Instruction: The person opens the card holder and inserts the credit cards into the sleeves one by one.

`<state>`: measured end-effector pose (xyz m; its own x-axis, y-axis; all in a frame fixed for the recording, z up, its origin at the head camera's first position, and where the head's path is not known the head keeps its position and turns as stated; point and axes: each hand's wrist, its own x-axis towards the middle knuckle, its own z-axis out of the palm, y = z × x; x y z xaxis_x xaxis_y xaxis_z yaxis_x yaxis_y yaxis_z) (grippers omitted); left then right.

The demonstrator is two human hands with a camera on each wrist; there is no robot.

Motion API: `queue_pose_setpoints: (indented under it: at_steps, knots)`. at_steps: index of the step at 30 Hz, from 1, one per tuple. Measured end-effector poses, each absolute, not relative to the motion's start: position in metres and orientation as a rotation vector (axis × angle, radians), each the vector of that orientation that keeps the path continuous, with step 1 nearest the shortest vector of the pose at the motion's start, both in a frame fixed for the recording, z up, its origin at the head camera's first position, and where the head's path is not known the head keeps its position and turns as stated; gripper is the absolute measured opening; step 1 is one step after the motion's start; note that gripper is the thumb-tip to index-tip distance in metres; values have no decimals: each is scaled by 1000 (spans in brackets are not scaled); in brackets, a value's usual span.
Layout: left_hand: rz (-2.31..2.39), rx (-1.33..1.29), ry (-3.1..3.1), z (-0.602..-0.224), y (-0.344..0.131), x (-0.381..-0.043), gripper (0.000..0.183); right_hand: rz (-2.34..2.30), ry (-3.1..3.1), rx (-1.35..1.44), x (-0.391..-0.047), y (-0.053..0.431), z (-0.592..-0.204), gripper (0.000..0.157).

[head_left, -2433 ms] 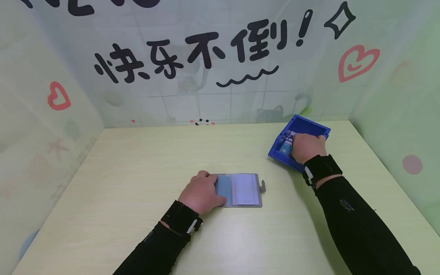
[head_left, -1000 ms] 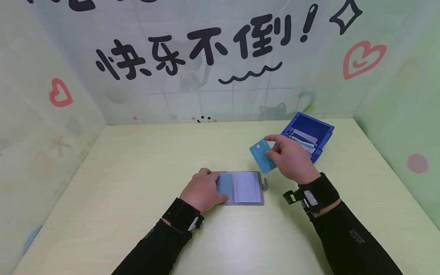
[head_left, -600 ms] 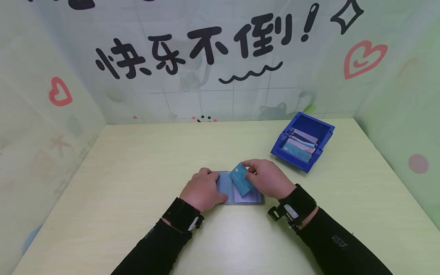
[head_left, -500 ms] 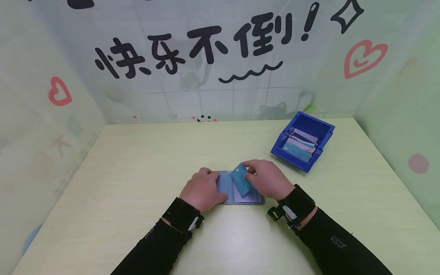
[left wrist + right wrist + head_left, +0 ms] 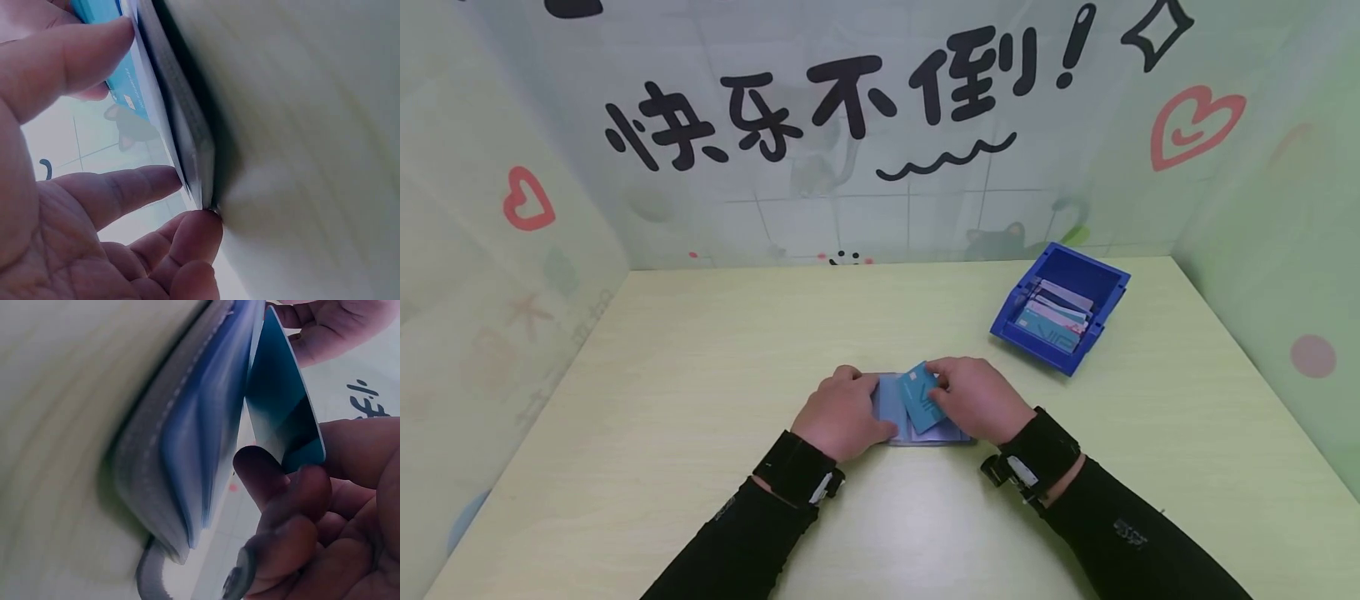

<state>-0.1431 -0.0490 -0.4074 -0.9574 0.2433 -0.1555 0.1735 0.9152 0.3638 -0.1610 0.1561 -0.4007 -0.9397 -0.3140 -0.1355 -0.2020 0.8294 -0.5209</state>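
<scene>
A small card holder [image 5: 891,402] lies spread open on the table, with clear sleeves and a grey stitched cover [image 5: 147,444]. My left hand [image 5: 840,417] holds its left side, thumb on the page and fingers at the edge. In my right hand [image 5: 981,398] is a blue VIP card [image 5: 919,398], pinched between thumb and fingers. Tilted, the card overlaps the middle and right page in the head view. From the right wrist, the card [image 5: 284,403] stands at an angle close to the sleeves. A grey strap [image 5: 150,572] with a snap sticks out from the cover.
A blue plastic box [image 5: 1078,271] stands tilted at the back right, holding several cards [image 5: 1054,321], the front one marked VIP. The pale wooden table [image 5: 715,333] is bordered by printed cloth walls [image 5: 700,225] at the back and sides.
My right hand has taken the blue card from the box and brought it left and nearer, over the card holder. Lately the card has turned slightly flatter. My left hand stays put.
</scene>
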Motion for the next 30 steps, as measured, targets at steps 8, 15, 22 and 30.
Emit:
queue_pose_setpoints:
  at_steps: [8,15,22,30]
  knots:
    - [528,335,2876,-409,-50,-144,63,-716,2807,-399,-158,151,-401,43]
    - [525,352,2875,-410,-50,-144,59,-720,2814,-401,-154,145,-405,42]
    - [530,353,2868,-410,-50,-145,58,-763,2810,-391,-150,138,-408,40]
    - [543,346,2860,-409,-51,-145,58,-771,2789,-397,-148,136,-405,38]
